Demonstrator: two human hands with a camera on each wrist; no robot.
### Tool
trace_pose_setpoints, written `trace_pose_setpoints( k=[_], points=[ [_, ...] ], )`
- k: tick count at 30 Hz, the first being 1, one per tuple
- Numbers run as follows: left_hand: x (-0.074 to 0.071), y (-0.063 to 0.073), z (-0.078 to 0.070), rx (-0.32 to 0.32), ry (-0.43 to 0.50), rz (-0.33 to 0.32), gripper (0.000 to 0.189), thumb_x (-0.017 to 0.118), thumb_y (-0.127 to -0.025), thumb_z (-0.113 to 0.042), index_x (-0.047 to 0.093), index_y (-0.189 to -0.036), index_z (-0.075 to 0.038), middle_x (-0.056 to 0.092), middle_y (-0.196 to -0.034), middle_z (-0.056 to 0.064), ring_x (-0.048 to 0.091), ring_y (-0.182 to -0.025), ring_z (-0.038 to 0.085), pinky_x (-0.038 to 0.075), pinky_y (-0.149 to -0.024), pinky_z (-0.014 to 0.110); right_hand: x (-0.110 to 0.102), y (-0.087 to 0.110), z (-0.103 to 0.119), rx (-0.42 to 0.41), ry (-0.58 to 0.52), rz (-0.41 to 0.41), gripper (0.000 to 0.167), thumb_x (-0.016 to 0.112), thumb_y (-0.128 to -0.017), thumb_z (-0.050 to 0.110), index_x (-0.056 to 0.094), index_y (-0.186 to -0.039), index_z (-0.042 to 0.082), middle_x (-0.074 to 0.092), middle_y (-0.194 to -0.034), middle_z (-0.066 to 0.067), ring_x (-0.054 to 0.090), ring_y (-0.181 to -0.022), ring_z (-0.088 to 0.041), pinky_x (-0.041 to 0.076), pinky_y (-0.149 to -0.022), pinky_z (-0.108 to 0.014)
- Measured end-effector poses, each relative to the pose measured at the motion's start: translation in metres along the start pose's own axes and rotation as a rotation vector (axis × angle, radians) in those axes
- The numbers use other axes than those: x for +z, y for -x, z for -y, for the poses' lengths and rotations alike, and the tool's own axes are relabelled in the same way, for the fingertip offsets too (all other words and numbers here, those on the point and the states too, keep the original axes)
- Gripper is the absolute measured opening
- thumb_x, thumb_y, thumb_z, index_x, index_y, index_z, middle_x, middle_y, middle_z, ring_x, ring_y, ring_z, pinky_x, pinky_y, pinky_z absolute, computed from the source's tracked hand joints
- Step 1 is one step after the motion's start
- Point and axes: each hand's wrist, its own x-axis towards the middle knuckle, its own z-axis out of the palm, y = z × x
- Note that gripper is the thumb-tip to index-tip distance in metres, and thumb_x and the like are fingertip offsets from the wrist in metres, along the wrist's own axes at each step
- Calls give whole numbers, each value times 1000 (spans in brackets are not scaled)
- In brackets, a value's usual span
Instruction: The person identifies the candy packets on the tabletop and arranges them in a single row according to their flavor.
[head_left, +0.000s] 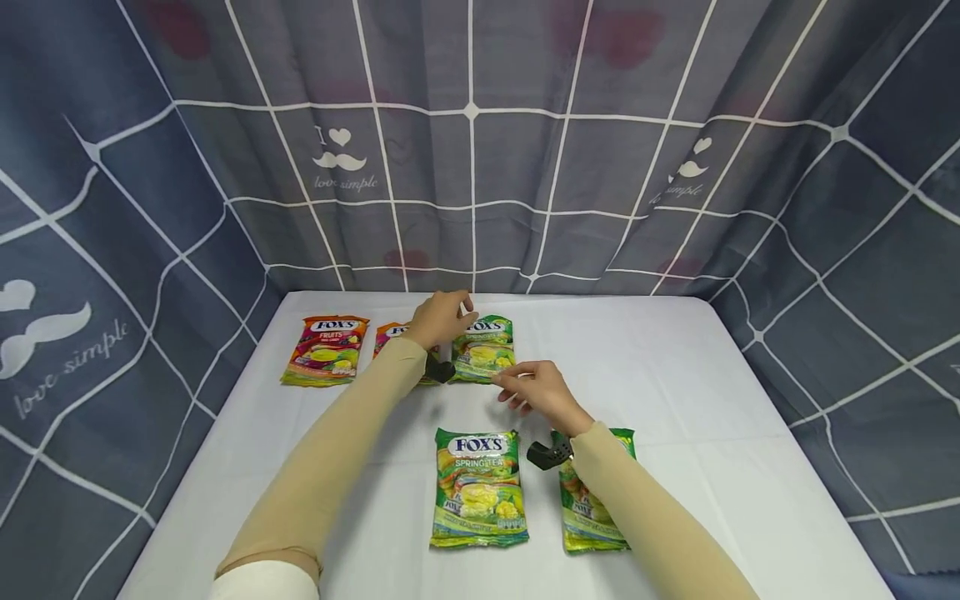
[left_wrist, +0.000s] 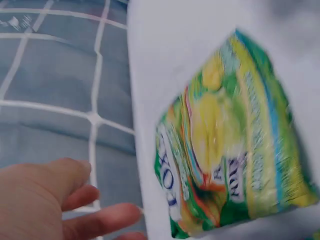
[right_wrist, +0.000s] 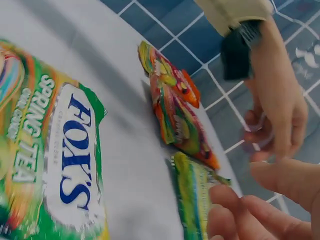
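Note:
My left hand (head_left: 442, 318) hovers by the top left corner of a green FOX'S Spring Tea candy bag (head_left: 483, 354) in the back row, its fingers loosely bent and holding nothing. Just off that bag's lower right corner is my right hand (head_left: 543, 392), likewise empty with relaxed fingers. In the left wrist view the green bag (left_wrist: 215, 130) lies flat, apart from the left fingers (left_wrist: 107, 220). The right wrist view shows the right fingers (right_wrist: 270, 215) overlapping the green bag (right_wrist: 192, 195). My left forearm partly covers a red FOX'S bag (head_left: 386, 333) beside it.
Another red FOX'S Fruits bag (head_left: 324, 354) lies at the back left of the white table (head_left: 720, 375). Nearer me lie two more green bags, one in the middle (head_left: 478, 500) and one (head_left: 588, 508) partly under my right forearm. Checked curtains (head_left: 510, 167) surround the back and sides.

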Motion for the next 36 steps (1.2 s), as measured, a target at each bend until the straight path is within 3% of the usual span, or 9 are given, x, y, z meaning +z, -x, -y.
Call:
trace_pose_setpoints(
  k=[2,6,11,14,19,27,31,36],
  points=[
    [-5,14,-3,9,43,-11,26,67,-112,-32,72,-123,-10,72,-91,5,64,-68,19,51,-64,38,-3,8,3,-36,41,-2,31,75,-107,26,78,-123,0,81,-92,-13,72,-91,-52,61,-69,-45],
    [-12,41,-6,39,132,-60,23,67,-111,-31,73,-119,-10,71,-90,6,59,-64,19,46,-59,34,-7,22,6,-60,92,11,32,76,-106,28,78,-122,0,81,-90,-13,72,-86,-50,58,-63,-37],
    [-16,79,-12,41,304,-51,24,67,-111,-26,73,-120,-5,70,-87,7,63,-61,24,46,-54,34,-10,39,5,-50,107,24,33,78,-104,30,79,-121,2,81,-91,-14,71,-85,-51,59,-63,-39],
    [-14,101,-14,-8,401,-40,23,69,-111,-24,72,-121,-3,70,-85,7,68,-62,25,50,-56,34,-11,47,1,-56,110,19,34,78,-104,30,78,-121,0,81,-91,-16,71,-83,-51,60,-64,-46],
    [-5,132,-16,-108,477,-35,22,73,-108,-25,73,-119,-5,72,-85,7,69,-65,23,50,-60,35,-7,57,-10,-50,131,42,34,79,-104,28,78,-121,-1,80,-89,-17,71,-77,-46,60,-62,-48],
    [23,178,-4,-207,532,98,23,72,-109,-25,71,-112,-2,75,-82,12,70,-69,42,48,-59,35,-3,73,-22,-5,183,46,31,82,-101,25,78,-115,-2,78,-78,-13,71,-65,-39,58,-57,-46],
    [36,199,6,-234,544,167,23,72,-109,-26,70,-107,-3,76,-78,10,68,-59,32,42,-55,32,-2,80,-25,22,194,60,33,83,-100,24,77,-114,-5,77,-76,-12,70,-58,-32,58,-55,-44],
    [49,218,9,-254,623,239,28,72,-109,-29,70,-106,-1,77,-78,7,63,-54,18,41,-49,27,0,89,-28,66,139,97,33,85,-99,23,77,-110,-7,77,-78,-14,68,-58,-27,59,-53,-44]
  ],
)
